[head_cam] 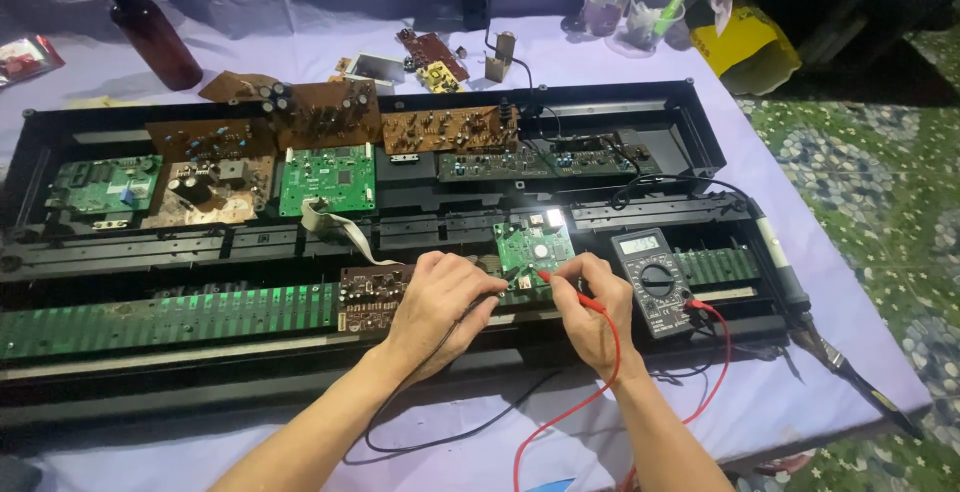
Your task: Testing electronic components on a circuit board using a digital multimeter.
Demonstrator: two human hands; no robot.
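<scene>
Head view: right hand [590,307] grip clamped on red probe [560,287], tip on small green board [533,250] beside multimeter [655,282]. Left hand [440,302] grip closed, contents hidden. Advise steady tip, no bridging adj. pads.

I see the long black open keyboard chassis [700,122] lying across the cloth-covered table [850,282]. Inside it, the small green circuit board [533,249] sits right of centre, with my left hand [440,307] and right hand [590,302] just before it. The black handheld multimeter [655,282] lies just right of the board. Behind the chassis, far left, stands the brown spray bottle [150,32].
</scene>
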